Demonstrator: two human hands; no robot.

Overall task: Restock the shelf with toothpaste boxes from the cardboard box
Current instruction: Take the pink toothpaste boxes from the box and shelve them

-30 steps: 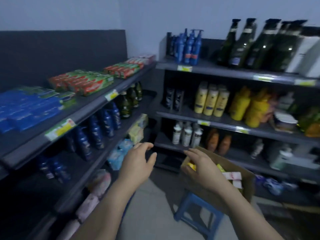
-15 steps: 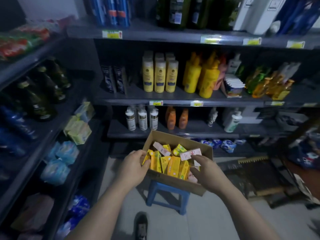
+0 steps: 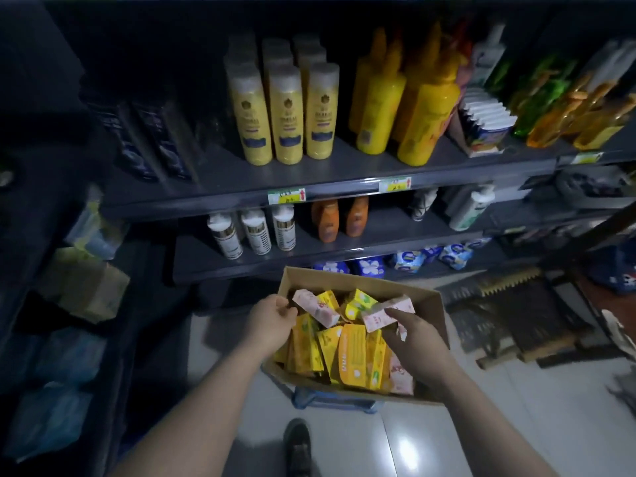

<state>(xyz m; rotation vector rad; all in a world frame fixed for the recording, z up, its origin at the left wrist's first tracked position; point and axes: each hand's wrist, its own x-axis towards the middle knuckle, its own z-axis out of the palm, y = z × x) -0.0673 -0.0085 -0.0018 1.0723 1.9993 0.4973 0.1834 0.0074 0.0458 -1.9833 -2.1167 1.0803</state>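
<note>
Two hands in cardboard box (image 3: 327, 277), right hand (image 3: 420, 339) fingers pinching pink toothpaste box (image 3: 378, 315), left hand (image 3: 272, 321) fingers curled, second pink box (image 3: 316, 308) right at fingertips, grip unclear tbh

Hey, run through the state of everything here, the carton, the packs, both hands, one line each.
Cardboard box, open-topped, resting on blue stool.
Yellow boxes, standing on end inside it.
Pink box, tilted on top, pinched by right hand.
Left hand, fingers curled at the box's left wall, grip unclear.

Both forearms, the left hand (image 3: 272, 321) and the right hand (image 3: 418, 333) are bare. A dark shoe (image 3: 298, 445) shows between the forearms.
</note>
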